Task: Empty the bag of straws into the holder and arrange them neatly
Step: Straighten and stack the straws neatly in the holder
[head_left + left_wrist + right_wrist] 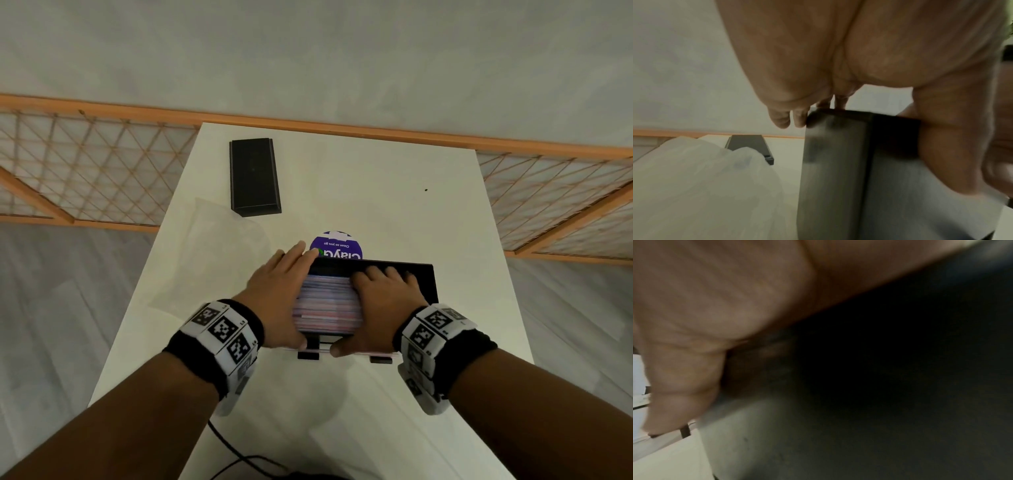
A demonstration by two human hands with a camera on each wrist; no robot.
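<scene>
Now we've got the straws (327,305) stacked in the black holder (423,279) at the table's (376,178) near middle, left hand (279,294) flat against its left end, right hand (385,301) spread on top. We'd press evenly, squaring the ends without tipping it. Only the left wrist view shows the emptied bag (701,186) crumpled left.

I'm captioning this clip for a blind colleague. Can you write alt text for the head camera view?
Two bare hands, left hand and right hand, press on a black holder packed with a stack of wrapped straws on a white table. Behind lie a black lid, a purple round sticker and a clear plastic bag.
</scene>
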